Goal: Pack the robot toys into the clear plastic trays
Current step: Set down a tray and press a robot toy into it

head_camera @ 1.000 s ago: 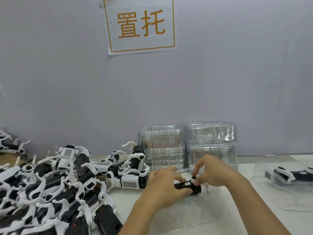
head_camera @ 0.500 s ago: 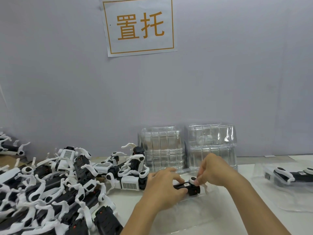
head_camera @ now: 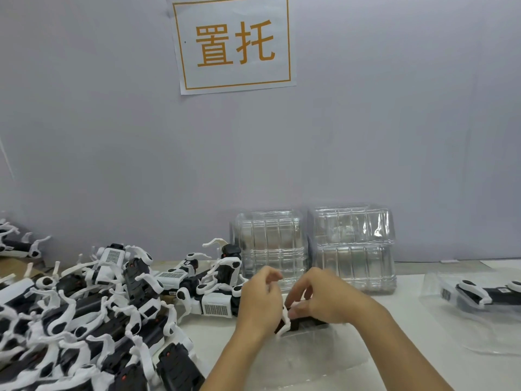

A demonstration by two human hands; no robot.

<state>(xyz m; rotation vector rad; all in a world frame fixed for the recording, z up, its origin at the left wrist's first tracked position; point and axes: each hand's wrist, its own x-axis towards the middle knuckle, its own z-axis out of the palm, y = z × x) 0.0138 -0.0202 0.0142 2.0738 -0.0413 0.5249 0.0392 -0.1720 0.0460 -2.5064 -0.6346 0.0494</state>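
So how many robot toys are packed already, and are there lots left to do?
One packed toy lies in a clear tray at the right. The left hand and right hand grip another toy over a tray. A big pile of toys waits, with stacks of empty trays behind.

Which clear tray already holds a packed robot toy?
The tray at far right, with a black-and-white toy inside; the stacked trays by the wall appear empty.

A white paper sign (head_camera: pixel 234 43) on the grey wall (head_camera: pixel 394 108) reads "置托" in orange, inside an orange border.
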